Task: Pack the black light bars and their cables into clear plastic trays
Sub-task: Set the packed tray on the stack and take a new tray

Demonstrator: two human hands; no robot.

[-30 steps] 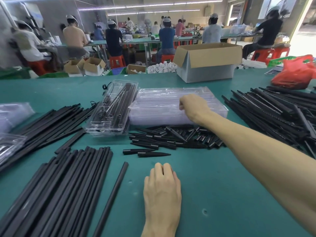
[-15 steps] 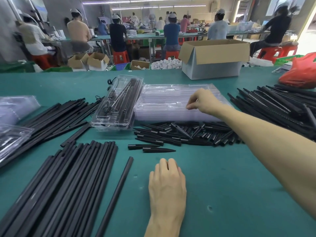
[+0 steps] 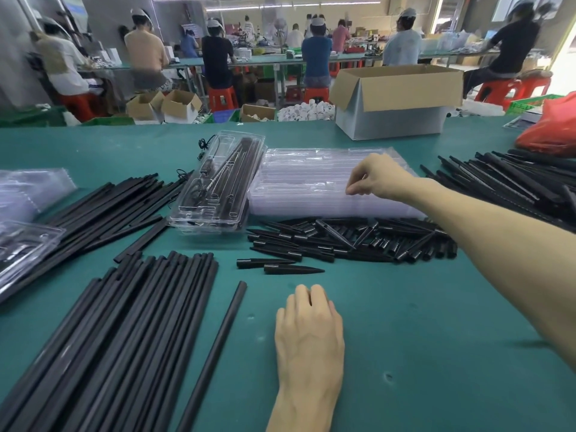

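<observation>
My right hand point(image 3: 375, 179) reaches over a stack of empty clear plastic trays point(image 3: 299, 179) at the middle of the green table, fingers curled and pinching the near edge of the top tray. Palm down on the table near me rests my left hand point(image 3: 308, 325), holding nothing. Left of it lies a big pile of long black light bars point(image 3: 124, 332), with one single bar point(image 3: 218, 344) apart. A filled clear tray point(image 3: 218, 188) with bars and a cable stands left of the stack.
Short black pointed spikes point(image 3: 343, 241) lie heaped before the stack. More bars lie at the left point(image 3: 103, 210) and right point(image 3: 514, 185). Clear trays point(image 3: 28, 244) sit at the left edge. A cardboard box point(image 3: 392, 101) and red bag point(image 3: 554, 126) stand behind. People work at far tables.
My right hand has risen from the tray stack's near right corner and drawn its fingers into a pinch at the top tray's edge. My left hand has stayed put.
</observation>
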